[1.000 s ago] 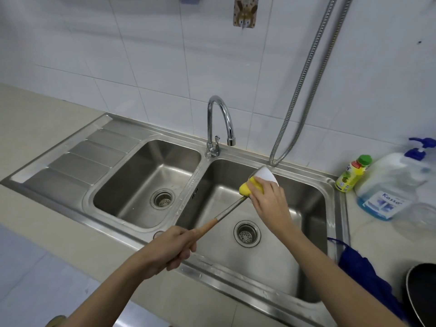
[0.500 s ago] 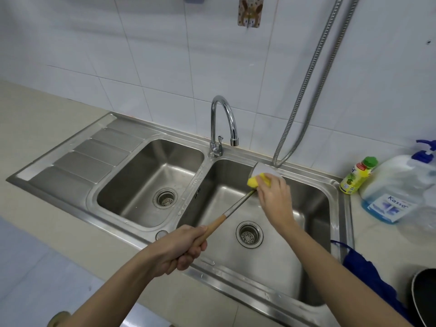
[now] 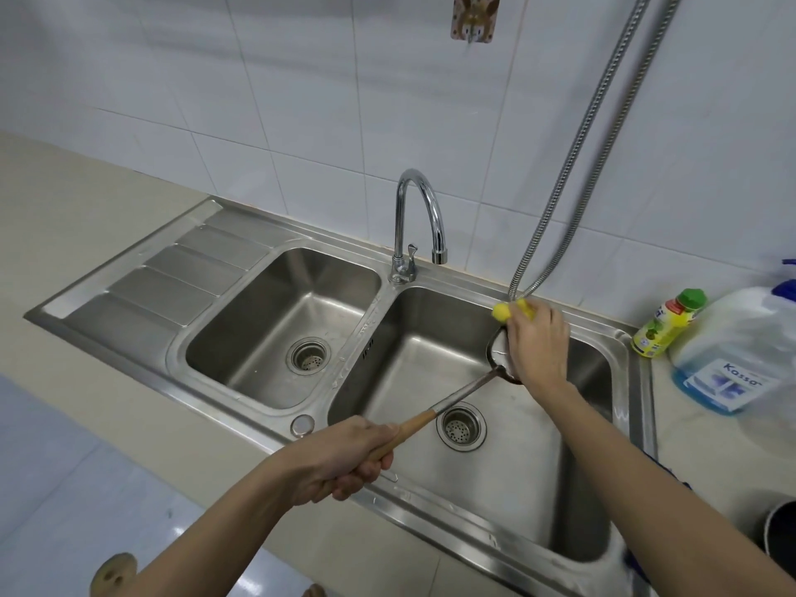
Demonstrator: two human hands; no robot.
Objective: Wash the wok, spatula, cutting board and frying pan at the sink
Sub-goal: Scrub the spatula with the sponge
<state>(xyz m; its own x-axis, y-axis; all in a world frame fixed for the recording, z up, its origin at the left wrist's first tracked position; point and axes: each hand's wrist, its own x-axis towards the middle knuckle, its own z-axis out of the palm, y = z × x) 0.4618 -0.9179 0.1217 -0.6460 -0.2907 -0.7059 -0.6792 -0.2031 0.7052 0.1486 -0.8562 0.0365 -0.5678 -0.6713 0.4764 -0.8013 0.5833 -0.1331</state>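
Spatula (image 3: 456, 396) over sink (image 3: 275, 417) — sponge (image 3: 502, 311) above

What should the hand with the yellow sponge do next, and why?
Probably draw the yellow sponge back down along the spatula blade. The right hand holds it at the blade's far tip, above the right basin, while the left hand grips the wooden handle. The faucet looks dry, so rinsing likely comes later.

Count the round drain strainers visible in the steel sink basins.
2. One round metal drain strainer sits in the floor of the left basin; the other sits in the right basin, below the wooden-handled metal spatula. Neither basin seems to hide another.
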